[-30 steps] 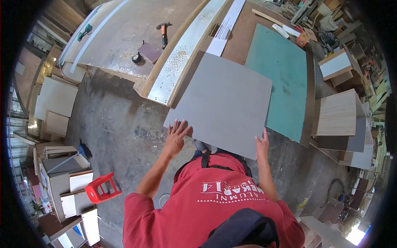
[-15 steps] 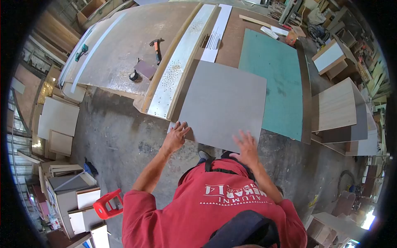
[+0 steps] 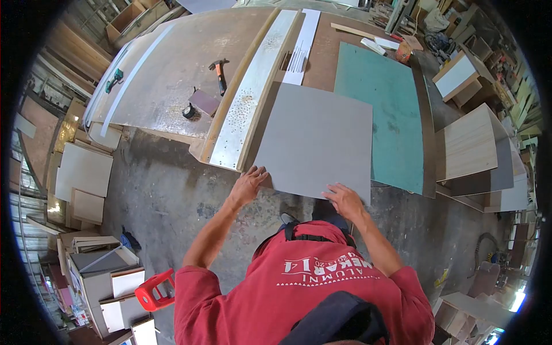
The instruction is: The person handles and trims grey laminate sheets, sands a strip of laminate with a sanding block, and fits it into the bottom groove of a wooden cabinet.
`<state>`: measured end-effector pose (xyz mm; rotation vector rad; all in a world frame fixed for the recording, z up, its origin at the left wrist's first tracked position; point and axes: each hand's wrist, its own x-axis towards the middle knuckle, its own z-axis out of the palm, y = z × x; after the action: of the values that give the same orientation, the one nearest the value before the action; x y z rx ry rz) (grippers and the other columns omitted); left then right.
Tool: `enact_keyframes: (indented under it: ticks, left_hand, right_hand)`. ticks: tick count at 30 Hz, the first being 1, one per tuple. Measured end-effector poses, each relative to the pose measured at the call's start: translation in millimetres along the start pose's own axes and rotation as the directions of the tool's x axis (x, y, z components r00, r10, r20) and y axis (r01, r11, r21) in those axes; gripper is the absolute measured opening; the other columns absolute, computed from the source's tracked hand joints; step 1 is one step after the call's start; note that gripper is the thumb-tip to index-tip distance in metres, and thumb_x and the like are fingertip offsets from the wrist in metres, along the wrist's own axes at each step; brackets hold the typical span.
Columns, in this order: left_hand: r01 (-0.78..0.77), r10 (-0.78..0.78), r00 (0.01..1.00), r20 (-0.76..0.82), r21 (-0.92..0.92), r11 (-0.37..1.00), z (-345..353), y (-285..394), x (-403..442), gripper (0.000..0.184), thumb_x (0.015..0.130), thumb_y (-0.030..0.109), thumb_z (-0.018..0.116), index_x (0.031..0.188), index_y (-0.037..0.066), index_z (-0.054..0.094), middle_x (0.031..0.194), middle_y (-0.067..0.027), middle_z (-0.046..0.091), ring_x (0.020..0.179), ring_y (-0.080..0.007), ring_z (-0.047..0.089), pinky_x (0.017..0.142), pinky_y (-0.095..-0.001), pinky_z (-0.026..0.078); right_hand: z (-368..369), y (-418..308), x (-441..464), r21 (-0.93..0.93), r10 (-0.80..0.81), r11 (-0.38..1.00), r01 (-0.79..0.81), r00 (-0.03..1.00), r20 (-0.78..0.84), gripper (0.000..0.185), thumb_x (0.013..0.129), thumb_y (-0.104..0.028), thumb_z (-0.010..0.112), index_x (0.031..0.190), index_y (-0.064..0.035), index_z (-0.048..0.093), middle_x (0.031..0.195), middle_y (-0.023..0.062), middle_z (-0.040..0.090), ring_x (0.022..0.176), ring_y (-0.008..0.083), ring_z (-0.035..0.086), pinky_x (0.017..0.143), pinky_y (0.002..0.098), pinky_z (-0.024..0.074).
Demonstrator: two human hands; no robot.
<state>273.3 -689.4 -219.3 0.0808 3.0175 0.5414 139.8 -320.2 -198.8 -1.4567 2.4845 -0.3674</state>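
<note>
A large flat grey panel (image 3: 316, 138) lies on the worktable beside a long metal-topped rail, its near edge overhanging toward me. My left hand (image 3: 248, 185) is at the panel's near left corner, close to the end of the rail, with its fingers curled on the edge. My right hand (image 3: 345, 201) grips the near edge toward the right corner, thumb and fingers bent over it. Both hands partly cover the edge they touch.
The rail (image 3: 244, 109) runs away from me across the table. Left of it lie a hammer (image 3: 219, 76), a tape measure (image 3: 188, 111) and a green power tool (image 3: 114, 81). Right of the panel is a green sheet (image 3: 397, 123). A red stool (image 3: 155, 291) stands on the floor.
My right hand has come down from above the panel onto its near edge and closed there. The left hand stays at the left corner. The panel looks nearly unmoved.
</note>
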Motion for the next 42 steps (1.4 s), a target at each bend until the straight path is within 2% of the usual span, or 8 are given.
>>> enact_keyframes:
  ticks: [5, 9, 15, 22, 25, 32, 36, 42]
  left_hand:
    - [-0.108, 0.103, 0.99, 0.096, 0.048, 0.993, -15, -13, 33, 0.056, 0.079, 0.0, 0.063, 0.134, 0.008, 0.054, 0.141, -0.008, 0.05, 0.129, -0.0367, 0.05, 0.105, -0.0418, 0.046]
    - [-0.07, 0.066, 0.994, 0.092, 0.044, 0.997, -10, -24, 53, 0.057, 0.079, 0.002, 0.066, 0.134, 0.007, 0.054, 0.142, -0.008, 0.051, 0.129, -0.0366, 0.051, 0.107, -0.0413, 0.045]
    - [-0.072, 0.072, 0.997, -0.004, 0.048, 0.996, -14, -42, 78, 0.054, 0.081, 0.009, 0.069, 0.133, 0.006, 0.056, 0.144, -0.0062, 0.051, 0.137, -0.0301, 0.044, 0.113, -0.0422, 0.037]
    - [-0.019, 0.022, 0.999, -0.028, 0.091, 0.996, -15, -79, 92, 0.049, 0.085, 0.013, 0.068, 0.132, 0.009, 0.059, 0.144, -0.005, 0.053, 0.142, -0.0274, 0.038, 0.119, -0.0606, 0.015]
    - [-0.032, 0.037, 0.998, -0.05, 0.095, 0.995, -17, -84, 107, 0.045, 0.085, 0.014, 0.066, 0.13, 0.01, 0.061, 0.141, -0.0037, 0.056, 0.141, -0.0273, 0.039, 0.12, -0.0602, 0.013]
    - [0.027, -0.017, 0.997, -0.077, 0.139, 0.99, -32, -85, 157, 0.032, 0.083, 0.019, 0.071, 0.115, 0.018, 0.072, 0.129, 0.003, 0.065, 0.144, -0.0299, 0.033, 0.117, -0.0698, 0.005]
    - [0.032, -0.021, 0.995, -0.095, 0.125, 0.992, -30, -98, 183, 0.029, 0.08, 0.022, 0.074, 0.109, 0.02, 0.075, 0.126, 0.0042, 0.067, 0.145, -0.0298, 0.032, 0.116, -0.0705, 0.004]
    - [0.064, -0.061, 0.995, -0.076, 0.039, 0.997, -39, -108, 224, 0.03, 0.077, 0.022, 0.076, 0.107, 0.022, 0.076, 0.126, 0.0049, 0.067, 0.145, -0.0299, 0.032, 0.116, -0.0712, 0.004]
  right_hand:
    - [-8, 20, 19, 0.062, 0.009, 0.998, -0.006, 0.999, -0.044, 0.043, 0.08, -0.005, 0.065, 0.122, -0.0164, 0.067, 0.133, 0.0114, 0.06, 0.125, 0.0365, 0.055, 0.103, 0.0436, 0.0475]
    - [-17, 34, 36, 0.082, 0.014, 0.997, -0.009, 0.998, -0.063, 0.041, 0.079, -0.003, 0.064, 0.118, -0.0145, 0.069, 0.13, 0.0123, 0.062, 0.122, 0.0366, 0.057, 0.103, 0.0437, 0.0482]
    - [-33, 57, 59, 0.156, 0.022, 0.988, -0.008, 0.996, -0.089, 0.04, 0.076, 0.0, 0.062, 0.114, -0.0108, 0.069, 0.128, 0.0132, 0.063, 0.12, 0.0354, 0.058, 0.105, 0.0425, 0.0468]
    - [-39, 82, 78, 0.179, 0.005, 0.984, 0.011, 0.996, -0.086, 0.039, 0.077, -0.001, 0.063, 0.115, -0.0102, 0.07, 0.126, 0.0138, 0.064, 0.119, 0.0349, 0.058, 0.105, 0.0428, 0.0466]
    - [-39, 93, 87, 0.191, 0.012, 0.982, 0.004, 0.996, -0.083, 0.04, 0.077, 0.0, 0.064, 0.115, -0.0107, 0.07, 0.128, 0.0135, 0.063, 0.12, 0.0345, 0.058, 0.105, 0.0428, 0.0464]
    - [-32, 135, 119, 0.162, 0.002, 0.987, 0.003, 0.999, -0.033, 0.042, 0.076, 0.0, 0.065, 0.116, -0.0125, 0.069, 0.132, 0.0121, 0.061, 0.125, 0.0349, 0.054, 0.106, 0.044, 0.0452]
    - [-32, 152, 135, 0.154, -0.003, 0.988, 0.017, 0.996, -0.091, 0.042, 0.075, 0.0, 0.066, 0.115, -0.0129, 0.07, 0.132, 0.0112, 0.061, 0.126, 0.0352, 0.054, 0.106, 0.0446, 0.0455]
    - [-44, 173, 161, 0.135, 0.066, 0.989, -0.058, 0.996, -0.057, 0.037, 0.082, -0.003, 0.059, 0.115, -0.0138, 0.07, 0.133, 0.0101, 0.061, 0.128, 0.0351, 0.052, 0.105, 0.0456, 0.0453]
